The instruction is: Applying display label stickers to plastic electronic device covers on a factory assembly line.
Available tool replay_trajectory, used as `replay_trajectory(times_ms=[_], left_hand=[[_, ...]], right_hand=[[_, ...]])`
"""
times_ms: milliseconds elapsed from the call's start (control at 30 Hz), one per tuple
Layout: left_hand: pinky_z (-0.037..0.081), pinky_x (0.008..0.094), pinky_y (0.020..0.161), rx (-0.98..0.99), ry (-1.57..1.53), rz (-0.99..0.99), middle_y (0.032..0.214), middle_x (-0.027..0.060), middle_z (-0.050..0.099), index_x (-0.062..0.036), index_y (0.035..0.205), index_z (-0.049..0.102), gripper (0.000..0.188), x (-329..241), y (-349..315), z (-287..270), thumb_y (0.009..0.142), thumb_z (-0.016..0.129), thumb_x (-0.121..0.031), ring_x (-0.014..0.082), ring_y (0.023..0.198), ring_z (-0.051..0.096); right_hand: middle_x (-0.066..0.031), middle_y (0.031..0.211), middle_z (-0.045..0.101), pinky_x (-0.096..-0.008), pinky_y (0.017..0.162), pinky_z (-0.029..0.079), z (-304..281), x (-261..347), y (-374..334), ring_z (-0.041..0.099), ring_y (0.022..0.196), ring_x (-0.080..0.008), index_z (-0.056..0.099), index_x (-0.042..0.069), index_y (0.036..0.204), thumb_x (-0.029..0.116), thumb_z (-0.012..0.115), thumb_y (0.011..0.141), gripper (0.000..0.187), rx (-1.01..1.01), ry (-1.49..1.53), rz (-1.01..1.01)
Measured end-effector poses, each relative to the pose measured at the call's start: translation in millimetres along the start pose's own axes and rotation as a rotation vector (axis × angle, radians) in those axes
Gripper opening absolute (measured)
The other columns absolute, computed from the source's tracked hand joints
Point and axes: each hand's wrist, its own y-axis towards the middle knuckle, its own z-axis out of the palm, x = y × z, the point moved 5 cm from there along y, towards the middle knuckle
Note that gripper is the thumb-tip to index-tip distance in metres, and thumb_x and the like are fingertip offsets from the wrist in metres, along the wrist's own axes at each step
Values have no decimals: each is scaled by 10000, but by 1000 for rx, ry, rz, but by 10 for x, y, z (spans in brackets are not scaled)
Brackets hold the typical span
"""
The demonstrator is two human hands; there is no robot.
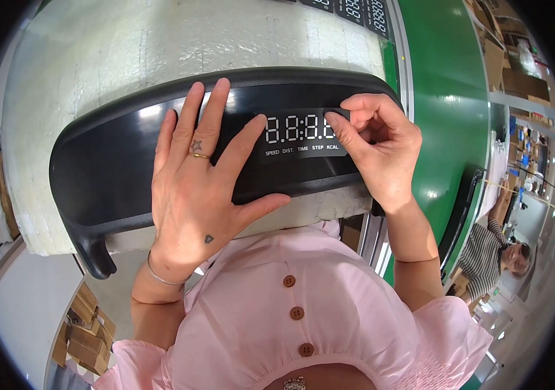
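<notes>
A long, curved black console panel (118, 156) lies across the foam-like padded work surface. On its glossy face, right of the middle, is a dark display sticker (300, 133) with white digit shapes and small white lettering. My left hand (202, 169) rests flat on the panel with fingers spread, its index fingertip touching the sticker's left end. Thumb and forefinger of my right hand (381, 143) are pinched together at the sticker's upper right end. Those fingers hide the corner, and the rest of that hand curls behind them.
Several similar dark display stickers (349, 13) lie at the far edge of the padded surface (160, 39). To the right runs a green work surface (436, 123) with a long black part (462, 218). Another person (492, 260) is farther right. Cardboard boxes (89, 331) stand low at left.
</notes>
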Motion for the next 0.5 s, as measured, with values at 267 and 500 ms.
replay_trajectory(times_ms=[267, 500], left_hand=[[320, 512, 1056, 26, -15, -25, 1403, 133, 458, -155, 1195, 636, 790, 26, 36, -25, 506, 822, -494, 368, 1307, 401], [313, 488, 1032, 96, 0, -78, 1404, 99, 423, -226, 1251, 606, 783, -40, 97, -47, 513, 815, -385, 347, 1297, 353]], right_hand=[[39, 725, 547, -156, 544, 427, -20, 64, 10, 485, 624, -11, 640, 14, 902, -52, 762, 744, 210, 6, -77, -53], [36, 739, 556, -155, 547, 431, -13, 72, 39, 490, 623, -12, 639, 11, 894, -51, 764, 738, 209, 31, -90, -34]])
